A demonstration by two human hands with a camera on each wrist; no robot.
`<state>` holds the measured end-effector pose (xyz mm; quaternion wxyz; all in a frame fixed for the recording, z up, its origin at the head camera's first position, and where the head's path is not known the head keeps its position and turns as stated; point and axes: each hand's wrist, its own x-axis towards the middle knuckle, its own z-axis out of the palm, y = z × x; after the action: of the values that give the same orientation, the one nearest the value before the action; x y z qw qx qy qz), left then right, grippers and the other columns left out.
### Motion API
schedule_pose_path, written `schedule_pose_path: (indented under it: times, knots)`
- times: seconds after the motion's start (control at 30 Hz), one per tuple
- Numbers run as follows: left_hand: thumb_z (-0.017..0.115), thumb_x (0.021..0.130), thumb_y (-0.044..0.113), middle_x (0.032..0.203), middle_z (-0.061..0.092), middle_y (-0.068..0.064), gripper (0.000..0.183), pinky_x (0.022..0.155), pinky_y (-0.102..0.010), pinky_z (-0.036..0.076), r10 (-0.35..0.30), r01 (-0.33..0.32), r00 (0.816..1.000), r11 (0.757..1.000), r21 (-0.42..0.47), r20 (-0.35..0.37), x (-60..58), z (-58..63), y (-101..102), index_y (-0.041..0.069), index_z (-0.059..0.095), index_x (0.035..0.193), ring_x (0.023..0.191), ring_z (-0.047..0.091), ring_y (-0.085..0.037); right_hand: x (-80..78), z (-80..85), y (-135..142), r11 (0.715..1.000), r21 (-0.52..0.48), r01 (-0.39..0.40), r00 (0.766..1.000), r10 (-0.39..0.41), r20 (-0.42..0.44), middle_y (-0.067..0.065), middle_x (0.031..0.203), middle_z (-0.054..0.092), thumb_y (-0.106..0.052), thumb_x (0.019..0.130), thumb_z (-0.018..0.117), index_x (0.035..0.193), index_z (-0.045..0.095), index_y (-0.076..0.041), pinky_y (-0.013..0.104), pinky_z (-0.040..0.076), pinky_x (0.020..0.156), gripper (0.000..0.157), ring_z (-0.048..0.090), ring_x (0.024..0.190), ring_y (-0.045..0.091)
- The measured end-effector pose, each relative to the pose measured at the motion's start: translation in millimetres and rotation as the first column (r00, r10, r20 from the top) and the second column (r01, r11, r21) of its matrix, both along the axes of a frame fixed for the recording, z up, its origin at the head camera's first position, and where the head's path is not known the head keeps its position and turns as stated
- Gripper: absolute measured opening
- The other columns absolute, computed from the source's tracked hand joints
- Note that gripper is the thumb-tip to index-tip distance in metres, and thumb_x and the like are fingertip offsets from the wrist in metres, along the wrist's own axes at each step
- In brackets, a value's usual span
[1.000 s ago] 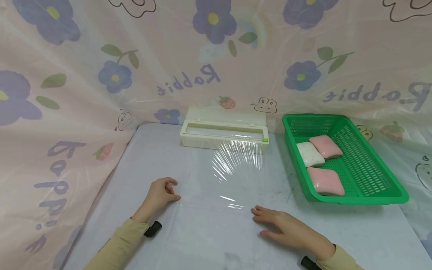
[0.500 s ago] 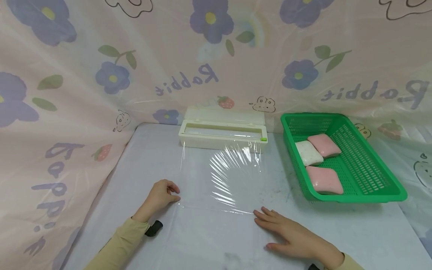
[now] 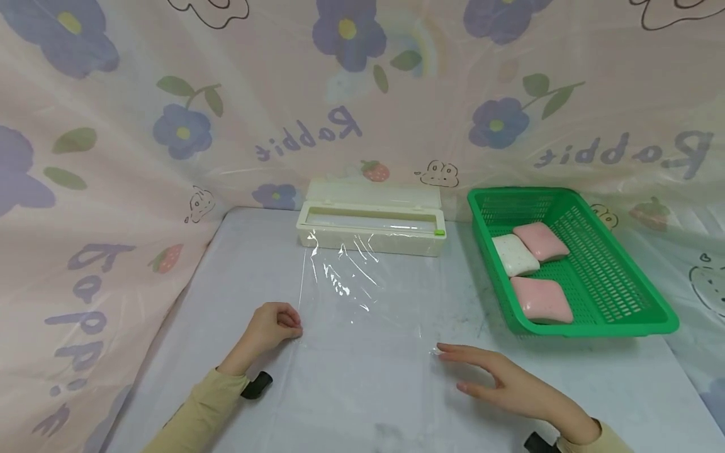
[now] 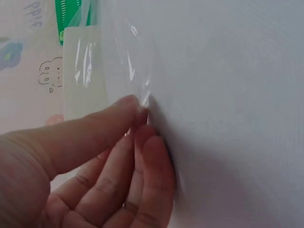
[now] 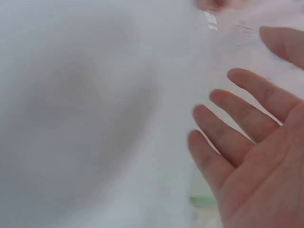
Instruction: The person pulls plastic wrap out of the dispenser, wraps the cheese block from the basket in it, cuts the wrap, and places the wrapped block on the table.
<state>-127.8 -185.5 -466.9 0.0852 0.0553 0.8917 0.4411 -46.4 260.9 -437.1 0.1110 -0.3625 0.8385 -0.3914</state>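
Note:
A sheet of clear cling film [image 3: 340,286] runs toward me over the white table from a long cream dispenser box [image 3: 370,242] with its lid raised. My left hand [image 3: 269,328] pinches the film's near left corner between thumb and fingers; in the left wrist view, film [image 4: 130,66] creases out from those fingertips. At the near right corner my right hand [image 3: 504,380] has its fingers extended and thumb apart, fingertips right at a glinting bit of film. The right wrist view shows that hand's spread fingers [image 5: 228,128] with nothing gripped.
To the right stands a green plastic basket [image 3: 595,328] holding two pink pillow-shaped bars [image 3: 540,301] and a white one [image 3: 515,255], like soap. A patterned curtain [image 3: 238,94] hangs behind and on the left, close behind the box.
My right hand has shifted slightly right and its fingers have lifted and straightened. The left hand's fingers have closed more tightly at the film corner. Shine and creases on the film have moved left.

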Motion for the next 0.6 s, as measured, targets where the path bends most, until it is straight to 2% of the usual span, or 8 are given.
schedule_pose_path:
  times: [0.13,0.23,0.33,0.47,0.6]
  knots:
    - [0.081,0.073,0.001,0.068,0.067,-0.001,0.019,0.065,-0.022,0.046,-0.048,0.048,0.999,0.998,0.052,0.01,-1.8,-1.4,-4.8,0.003,0.064,0.081,0.066,0.06,-0.01,-9.6,26.6,4.4,0.997,-0.06,0.052,0.996,-0.048,0.082,0.001,0.141,0.048,-0.014,0.097,0.058,0.141,0.047,-0.02,0.025,0.043,0.1,0.045,0.046,0.128,0.019]
    - [0.08,0.074,-0.001,0.07,0.068,-0.005,0.019,0.064,-0.02,0.048,-0.076,0.073,0.997,0.988,0.136,0.019,-1.8,-1.8,-9.7,-0.001,0.063,0.083,0.067,0.06,-0.01,-17.4,44.8,9.5,0.987,-0.105,0.119,0.986,-0.105,0.13,0.001,0.137,0.052,-0.009,0.098,0.054,0.138,0.049,-0.015,0.026,0.048,0.094,0.04,0.052,0.122,0.02]
    - [0.077,0.076,-0.004,0.075,0.068,-0.013,0.02,0.063,-0.022,0.054,-0.106,0.083,0.992,0.961,0.264,0.074,-1.2,-1.9,-13.5,-0.007,0.061,0.088,0.067,0.062,-0.013,-25.7,60.8,17.6,0.966,-0.135,0.222,0.973,-0.211,0.091,0.003,0.127,0.059,-0.005,0.099,0.052,0.132,0.054,-0.008,0.024,0.051,0.088,0.034,0.058,0.114,0.019]
    - [0.071,0.081,-0.007,0.086,0.068,-0.021,0.025,0.068,-0.033,0.059,-0.133,0.038,0.97,0.911,0.41,0.206,1.0,-2.4,-17.2,-0.013,0.055,0.098,0.073,0.067,-0.021,-36.5,79.8,36.4,0.913,-0.133,0.386,0.922,-0.381,0.065,0.001,0.121,0.062,-0.006,0.1,0.05,0.128,0.056,-0.003,0.016,0.05,0.084,0.029,0.058,0.11,0.008]
    - [0.068,0.084,-0.006,0.093,0.067,-0.023,0.029,0.073,-0.039,0.058,-0.141,-0.018,0.944,0.881,0.472,0.299,3.0,-3.7,-20.0,-0.014,0.051,0.106,0.081,0.068,-0.029,-46.6,95.2,62.8,0.868,-0.098,0.487,0.866,-0.464,0.187,-0.003,0.124,0.061,-0.012,0.103,0.046,0.131,0.053,-0.001,0.014,0.048,0.083,0.031,0.056,0.111,0.004]
